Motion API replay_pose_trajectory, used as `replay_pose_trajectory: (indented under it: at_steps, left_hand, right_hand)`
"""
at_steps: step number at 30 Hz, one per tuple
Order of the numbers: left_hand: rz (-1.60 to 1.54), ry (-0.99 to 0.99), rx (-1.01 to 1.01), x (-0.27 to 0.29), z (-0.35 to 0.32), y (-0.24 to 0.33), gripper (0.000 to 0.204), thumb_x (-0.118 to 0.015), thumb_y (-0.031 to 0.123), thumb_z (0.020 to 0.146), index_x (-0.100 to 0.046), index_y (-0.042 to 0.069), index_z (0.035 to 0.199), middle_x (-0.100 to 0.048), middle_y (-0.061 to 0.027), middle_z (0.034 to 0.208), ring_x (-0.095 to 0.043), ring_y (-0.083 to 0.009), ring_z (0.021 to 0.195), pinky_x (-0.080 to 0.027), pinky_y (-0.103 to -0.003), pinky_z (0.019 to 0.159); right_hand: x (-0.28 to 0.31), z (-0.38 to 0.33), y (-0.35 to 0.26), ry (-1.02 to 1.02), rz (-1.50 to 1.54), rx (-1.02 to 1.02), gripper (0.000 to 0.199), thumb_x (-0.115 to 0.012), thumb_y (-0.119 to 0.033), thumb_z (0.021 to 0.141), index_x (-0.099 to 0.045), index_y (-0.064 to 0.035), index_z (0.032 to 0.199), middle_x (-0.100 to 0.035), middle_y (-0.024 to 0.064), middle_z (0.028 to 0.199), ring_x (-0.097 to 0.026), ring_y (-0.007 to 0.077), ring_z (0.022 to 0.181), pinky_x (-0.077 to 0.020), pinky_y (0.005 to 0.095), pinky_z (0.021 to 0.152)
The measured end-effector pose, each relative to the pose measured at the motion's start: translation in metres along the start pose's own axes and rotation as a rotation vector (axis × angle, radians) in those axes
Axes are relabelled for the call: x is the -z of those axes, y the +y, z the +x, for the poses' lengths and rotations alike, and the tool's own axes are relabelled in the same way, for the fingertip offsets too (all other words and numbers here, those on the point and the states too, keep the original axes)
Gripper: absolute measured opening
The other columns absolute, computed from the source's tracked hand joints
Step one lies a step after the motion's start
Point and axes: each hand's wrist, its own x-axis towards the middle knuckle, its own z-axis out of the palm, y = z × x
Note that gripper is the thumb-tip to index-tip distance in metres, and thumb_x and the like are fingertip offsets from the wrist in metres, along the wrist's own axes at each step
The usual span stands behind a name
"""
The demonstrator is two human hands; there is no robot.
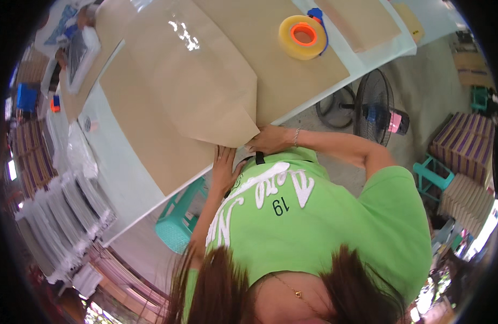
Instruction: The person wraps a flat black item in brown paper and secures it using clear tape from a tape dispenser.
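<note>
Both hands meet at the tapered near end of the brown paper wrapper (205,81) on the table (127,178).
From here, its long axis runs away from the person and leftward; the right hand (271,139) sits by its right corner, the left hand (225,168), fingers extended, at its lower edge. Whether either pinches it, I can't tell.

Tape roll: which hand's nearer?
Right hand: at the edge of the table, below and slightly left of the tape roll in view. Left hand is lower and farther left.
</note>
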Motion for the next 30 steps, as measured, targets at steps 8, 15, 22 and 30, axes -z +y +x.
replay_pose_trajectory:
  at_steps: [8, 15, 22, 30]
  left_hand:
    - [-0.097, 0.322, 0.157, 0.024, -0.013, -0.025, 0.042, -0.056, 0.008, 0.092, -0.052, -0.001, 0.133, -0.045, -0.0188, 0.142, -0.041, -0.0358, 0.132, -0.031, -0.044, 0.11]
    - [0.078, -0.068, 0.031, 0.056, 0.036, -0.069, 0.043, -0.058, 0.028, 0.092, -0.058, -0.004, 0.12, -0.054, -0.0245, 0.128, -0.044, -0.0428, 0.124, -0.033, -0.049, 0.109]
    - [0.15, 0.007, -0.012, 0.036, 0.025, -0.076, 0.062, -0.06, 0.047, 0.088, -0.054, -0.001, 0.127, -0.051, -0.0233, 0.133, -0.039, -0.0428, 0.131, -0.021, -0.052, 0.115]
    - [0.238, 0.165, 0.041, 0.002, 0.012, -0.009, 0.079, -0.063, 0.059, 0.081, -0.048, 0.004, 0.136, -0.038, -0.0171, 0.147, -0.02, -0.0382, 0.143, -0.01, -0.058, 0.117]
  right_hand:
    - [0.018, -0.052, 0.064, 0.555, -0.095, -0.139, 0.035, -0.056, -0.013, 0.088, -0.056, -0.004, 0.122, -0.058, 0.0127, 0.121, -0.055, 0.0281, 0.116, -0.0454, 0.0391, 0.098]
    - [0.064, -0.009, 0.113, 0.003, -0.014, 0.205, 0.039, -0.046, -0.03, 0.1, -0.058, 0.0012, 0.12, -0.058, 0.0178, 0.12, -0.052, 0.032, 0.116, -0.0427, 0.0417, 0.1]
    - [0.043, -0.005, 0.11, 0.224, -0.043, 0.249, 0.055, -0.042, -0.044, 0.098, -0.058, 0.0029, 0.122, -0.053, 0.0218, 0.13, -0.043, 0.0357, 0.128, -0.0303, 0.0449, 0.111]
    - [0.005, -0.013, 0.033, 0.133, -0.125, 0.052, 0.067, -0.049, -0.051, 0.092, -0.053, 0.0043, 0.13, -0.046, 0.0232, 0.139, -0.033, 0.0387, 0.136, -0.0196, 0.048, 0.118]
